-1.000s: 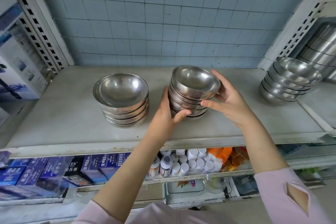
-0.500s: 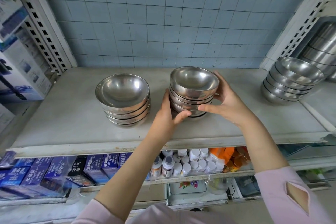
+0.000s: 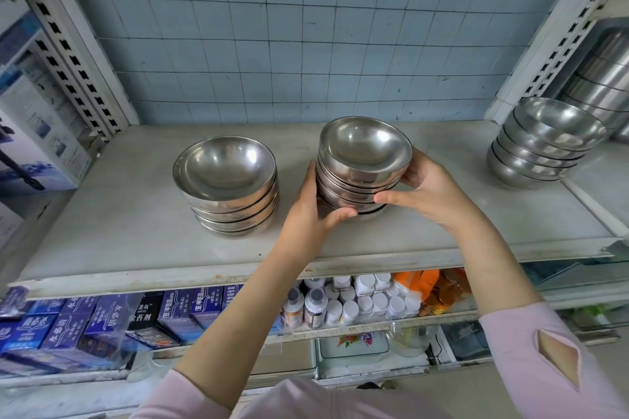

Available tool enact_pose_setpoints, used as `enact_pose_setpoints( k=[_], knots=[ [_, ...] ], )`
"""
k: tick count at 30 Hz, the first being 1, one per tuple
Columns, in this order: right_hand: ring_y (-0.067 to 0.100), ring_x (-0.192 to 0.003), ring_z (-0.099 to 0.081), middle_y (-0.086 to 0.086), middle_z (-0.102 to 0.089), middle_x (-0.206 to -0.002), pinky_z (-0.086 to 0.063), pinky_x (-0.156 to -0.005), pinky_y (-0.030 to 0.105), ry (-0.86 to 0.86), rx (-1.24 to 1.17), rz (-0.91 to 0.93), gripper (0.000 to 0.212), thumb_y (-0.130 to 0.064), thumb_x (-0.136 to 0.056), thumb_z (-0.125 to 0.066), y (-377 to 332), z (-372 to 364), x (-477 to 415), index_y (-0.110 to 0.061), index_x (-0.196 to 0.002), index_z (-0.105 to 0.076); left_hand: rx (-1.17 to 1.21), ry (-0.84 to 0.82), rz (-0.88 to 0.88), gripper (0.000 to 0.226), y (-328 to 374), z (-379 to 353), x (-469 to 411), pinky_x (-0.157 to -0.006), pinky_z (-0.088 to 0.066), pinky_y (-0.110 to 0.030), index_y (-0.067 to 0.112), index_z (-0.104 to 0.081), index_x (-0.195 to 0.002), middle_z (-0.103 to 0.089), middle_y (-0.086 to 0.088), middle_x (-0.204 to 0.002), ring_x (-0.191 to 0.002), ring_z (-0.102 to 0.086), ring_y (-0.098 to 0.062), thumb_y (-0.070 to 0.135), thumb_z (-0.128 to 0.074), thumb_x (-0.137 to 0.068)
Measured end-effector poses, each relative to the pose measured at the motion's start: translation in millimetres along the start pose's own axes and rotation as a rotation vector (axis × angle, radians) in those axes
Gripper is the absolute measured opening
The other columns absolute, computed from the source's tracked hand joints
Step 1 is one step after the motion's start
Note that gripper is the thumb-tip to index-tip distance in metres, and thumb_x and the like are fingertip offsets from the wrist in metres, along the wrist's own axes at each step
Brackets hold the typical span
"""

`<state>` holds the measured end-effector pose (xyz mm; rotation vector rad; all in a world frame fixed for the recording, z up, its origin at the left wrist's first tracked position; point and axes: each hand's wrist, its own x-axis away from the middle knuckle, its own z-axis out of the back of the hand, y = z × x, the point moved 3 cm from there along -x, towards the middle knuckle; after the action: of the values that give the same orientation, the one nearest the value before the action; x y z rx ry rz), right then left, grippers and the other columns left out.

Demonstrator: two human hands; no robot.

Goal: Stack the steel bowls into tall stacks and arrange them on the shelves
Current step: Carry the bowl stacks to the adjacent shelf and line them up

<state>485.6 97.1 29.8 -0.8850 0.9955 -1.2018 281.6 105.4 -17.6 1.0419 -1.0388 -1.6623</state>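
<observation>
Bowls stack (image 3: pixel 357 177) at frame centre on shelf (image 3: pixel 136 214): we clamp it w/ left hand (image 3: pixel 315 214) & right hand (image 3: pixel 422 194) on opposite sides, prob. so it stays upright.

Both arms extended forward, pink sleeves pushed up. Left hand (image 3: pixel 311 211) and right hand (image 3: pixel 427 196) cupped facing each other, fingers curled, thumbs forward, clasping.
</observation>
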Motion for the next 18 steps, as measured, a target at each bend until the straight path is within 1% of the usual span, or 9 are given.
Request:
enact_pose_setpoints(
  k=[1,2,4,6,9,13,16,18],
  knots=[
    [0.006,-0.122,-0.059,-0.006,-0.063,-0.130,-0.045,-0.105,0.025,0.003,0.000,0.002,0.081,-0.013,-0.058,-0.088,-0.4,0.0,0.0,-0.022,-0.131,-0.053,0.002,-0.009,0.002,0.081,-0.7,0.0,-0.2,-0.097,-0.040,-0.014,0.053,-0.025,-0.131,-0.058,0.021,-0.124,-0.120,-0.054,0.001,0.051,-0.076,-0.067],
    [0.006,-0.121,-0.059,-0.007,-0.063,-0.129,-0.045,-0.105,0.024,0.006,0.000,0.004,0.080,-0.012,-0.058,-0.088,-0.4,-0.1,0.1,-0.025,-0.129,-0.054,0.009,-0.018,0.006,0.082,-2.0,-0.1,-0.4,-0.099,-0.041,-0.017,0.049,-0.028,-0.134,-0.058,0.018,-0.126,-0.120,-0.054,0.000,0.048,-0.077,-0.069],
    [0.005,-0.121,-0.059,-0.008,-0.064,-0.129,-0.045,-0.104,0.024,0.008,0.005,0.009,0.080,-0.014,-0.058,-0.089,-0.9,-0.1,0.0,-0.028,-0.128,-0.054,0.018,-0.035,0.016,0.089,-5.5,-0.5,-1.0,-0.103,-0.042,-0.024,0.036,-0.027,-0.143,-0.058,0.012,-0.131,-0.122,-0.054,-0.003,0.045,-0.079,-0.071],
    [0.007,-0.123,-0.059,-0.006,-0.064,-0.130,-0.044,-0.106,0.027,0.005,0.015,0.018,0.081,-0.012,-0.059,-0.090,-0.3,0.5,-1.1,-0.029,-0.130,-0.054,0.015,-0.044,0.021,0.091,-7.6,-0.6,-1.8,-0.106,-0.042,-0.029,0.031,-0.027,-0.144,-0.057,0.010,-0.133,-0.123,-0.053,-0.005,0.045,-0.079,-0.071],
    [0.009,-0.125,-0.057,-0.006,-0.063,-0.132,-0.043,-0.108,0.030,0.006,0.036,0.032,0.085,-0.008,-0.061,-0.092,0.1,1.1,-2.8,-0.027,-0.134,-0.053,0.003,-0.041,0.042,0.087,-8.5,-0.2,-2.0,-0.106,-0.043,-0.034,0.029,-0.031,-0.142,-0.059,0.013,-0.129,-0.120,-0.056,-0.006,0.043,-0.080,-0.072],
    [0.005,-0.125,-0.057,-0.009,-0.063,-0.132,-0.042,-0.108,0.027,0.020,0.028,0.026,0.090,-0.020,-0.055,-0.091,-1.6,-1.0,-0.3,-0.027,-0.136,-0.051,-0.007,-0.039,0.045,0.088,-10.0,0.0,-1.7,-0.106,-0.042,-0.031,0.028,-0.031,-0.144,-0.058,0.012,-0.133,-0.123,-0.054,-0.006,0.042,-0.080,-0.072],
    [0.004,-0.125,-0.057,-0.011,-0.062,-0.132,-0.043,-0.108,0.024,0.030,0.009,0.019,0.090,-0.020,-0.055,-0.089,-2.3,-2.3,1.5,-0.024,-0.136,-0.050,-0.026,-0.034,0.041,0.090,-9.6,-0.2,-2.7,-0.105,-0.042,-0.028,0.026,-0.030,-0.145,-0.057,0.010,-0.135,-0.125,-0.053,-0.007,0.041,-0.080,-0.072],
    [0.004,-0.125,-0.057,-0.011,-0.062,-0.131,-0.043,-0.107,0.023,0.033,-0.003,0.014,0.088,-0.019,-0.054,-0.089,-2.4,-2.8,2.4,-0.025,-0.134,-0.052,-0.032,-0.031,0.029,0.087,-8.9,-0.5,-3.0,-0.105,-0.042,-0.028,0.026,-0.031,-0.144,-0.058,0.010,-0.133,-0.124,-0.054,-0.008,0.041,-0.080,-0.073]
  ],
)
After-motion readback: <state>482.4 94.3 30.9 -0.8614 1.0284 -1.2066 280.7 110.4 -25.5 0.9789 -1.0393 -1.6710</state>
